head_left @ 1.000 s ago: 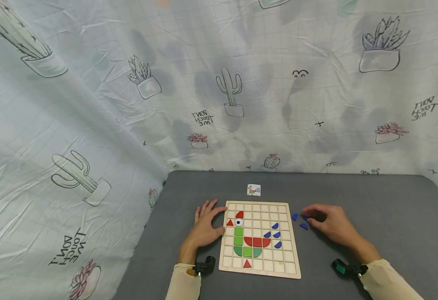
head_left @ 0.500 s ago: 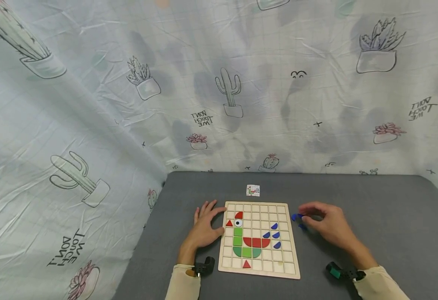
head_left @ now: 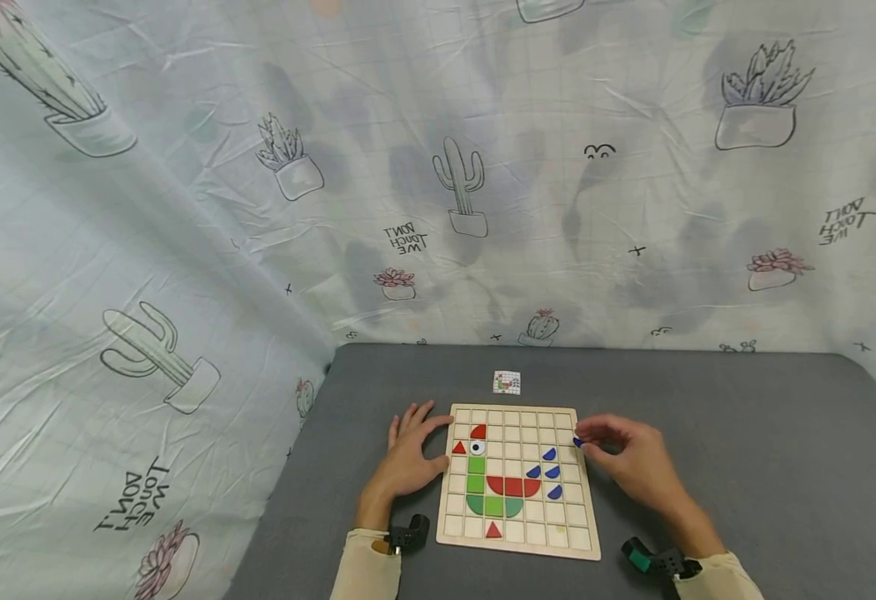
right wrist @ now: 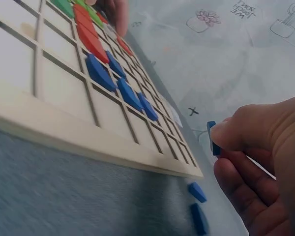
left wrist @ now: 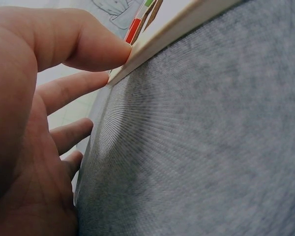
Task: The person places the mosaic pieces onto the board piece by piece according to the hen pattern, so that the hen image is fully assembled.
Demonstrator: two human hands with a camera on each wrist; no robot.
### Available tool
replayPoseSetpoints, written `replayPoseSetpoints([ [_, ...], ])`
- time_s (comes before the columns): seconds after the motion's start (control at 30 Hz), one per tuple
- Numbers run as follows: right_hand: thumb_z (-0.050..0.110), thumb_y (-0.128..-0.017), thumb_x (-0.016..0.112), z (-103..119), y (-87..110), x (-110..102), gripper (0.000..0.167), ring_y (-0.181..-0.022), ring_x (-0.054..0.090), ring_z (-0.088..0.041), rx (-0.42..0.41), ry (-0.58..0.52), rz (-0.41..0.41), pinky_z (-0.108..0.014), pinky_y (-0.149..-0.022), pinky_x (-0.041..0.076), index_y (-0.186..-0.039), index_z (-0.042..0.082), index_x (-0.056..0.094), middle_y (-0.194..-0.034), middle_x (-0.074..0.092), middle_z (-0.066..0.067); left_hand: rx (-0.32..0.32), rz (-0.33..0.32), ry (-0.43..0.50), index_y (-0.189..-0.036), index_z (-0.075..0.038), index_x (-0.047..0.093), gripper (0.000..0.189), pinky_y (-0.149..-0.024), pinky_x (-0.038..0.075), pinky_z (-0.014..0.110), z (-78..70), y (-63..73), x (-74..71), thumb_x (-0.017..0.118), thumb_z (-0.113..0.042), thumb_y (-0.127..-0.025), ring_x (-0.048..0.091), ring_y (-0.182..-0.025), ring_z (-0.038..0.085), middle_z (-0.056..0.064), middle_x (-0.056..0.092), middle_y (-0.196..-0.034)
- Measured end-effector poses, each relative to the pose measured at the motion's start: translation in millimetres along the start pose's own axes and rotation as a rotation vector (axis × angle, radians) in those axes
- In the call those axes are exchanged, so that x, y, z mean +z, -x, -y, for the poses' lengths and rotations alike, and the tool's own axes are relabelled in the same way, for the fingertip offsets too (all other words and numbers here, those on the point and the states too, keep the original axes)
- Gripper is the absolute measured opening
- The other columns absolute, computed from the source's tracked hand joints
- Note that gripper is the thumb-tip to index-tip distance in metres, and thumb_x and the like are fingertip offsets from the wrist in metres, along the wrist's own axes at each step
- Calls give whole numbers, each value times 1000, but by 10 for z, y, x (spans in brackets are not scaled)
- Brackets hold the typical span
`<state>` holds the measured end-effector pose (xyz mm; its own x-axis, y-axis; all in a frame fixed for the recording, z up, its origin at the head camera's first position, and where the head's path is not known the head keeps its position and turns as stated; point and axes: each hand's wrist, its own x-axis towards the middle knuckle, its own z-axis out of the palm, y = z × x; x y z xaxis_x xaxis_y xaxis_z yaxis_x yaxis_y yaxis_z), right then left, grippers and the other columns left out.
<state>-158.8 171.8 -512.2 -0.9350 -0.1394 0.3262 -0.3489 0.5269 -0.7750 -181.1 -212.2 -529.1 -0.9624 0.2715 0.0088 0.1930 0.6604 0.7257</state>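
A wooden grid board (head_left: 522, 549) lies on the grey table, with flat red, green and blue pieces and a round eye piece (head_left: 477, 447) in its cells. My left hand (head_left: 410, 450) touches the board's left edge with thumb and index finger; the other fingers are spread. Just off the board's right edge, my right hand (head_left: 636, 465) pinches a small blue piece (right wrist: 214, 138) between thumb and fingers, raised above the table. It looks like a half-disc, seen edge-on. Two more blue pieces (right wrist: 198, 219) lie on the table under that hand, hidden from the head view.
A small printed card (head_left: 507, 382) with a coloured grid picture lies behind the board. A white curtain (head_left: 558, 192) with cactus drawings hangs beyond the table's (head_left: 745, 400) far edge and on the left.
My right hand has picked up a blue piece from the table and moved left with it to the board's right edge. My left hand and the board have stayed put.
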Motion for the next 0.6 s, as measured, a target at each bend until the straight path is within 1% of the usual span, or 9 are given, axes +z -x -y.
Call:
replayPoseSetpoints([
  [0.1, -6, -84, 87, 4, 18, 65, 32, -86, 78, -15, -5, 8, -1, -26, -74, 63, -109, 13, 82, -99, 83, 1, 4, 2, 4, -152, -18, 65, 64, -133, -2, 70, 7, 2, -3, 71, -15, -89, 14, -169, 45, 17, 35, -177],
  [0.27, -6, -83, 88, 23, 22, 149, 33, -87, 75, -5, 14, 71, 7, -29, -74, 63, -108, 14, 82, -99, 82, 5, 1, 5, 4, -152, -18, 65, 64, -133, -1, 70, -20, 3, -18, 71, -14, -89, 15, -169, 45, 17, 35, -177],
  [0.33, -5, -84, 88, 42, 19, 171, 32, -88, 74, -3, 36, 100, 26, -30, -75, 63, -108, 14, 82, -99, 82, 6, -1, 5, 1, -153, -18, 65, 64, -133, -1, 70, -20, 1, -18, 71, -15, -89, 15, -169, 45, 17, 35, -177],
  [0.47, -3, -87, 86, 94, 7, 201, 30, -88, 74, -6, 75, 139, 72, -30, -77, 63, -110, 14, 82, -99, 81, 6, -4, 11, -3, -153, -19, 65, 64, -133, -2, 70, -15, 2, -21, 71, -15, -89, 14, -170, 45, 17, 34, -178],
  [0.6, -3, -88, 85, 126, -1, 223, 29, -88, 72, -7, 86, 162, 105, -30, -77, 62, -111, 14, 82, -99, 81, 7, 6, 10, 1, -152, -18, 65, 65, -133, -2, 72, -20, 14, -23, 71, -15, -88, 15, -169, 47, 19, 35, -177],
])
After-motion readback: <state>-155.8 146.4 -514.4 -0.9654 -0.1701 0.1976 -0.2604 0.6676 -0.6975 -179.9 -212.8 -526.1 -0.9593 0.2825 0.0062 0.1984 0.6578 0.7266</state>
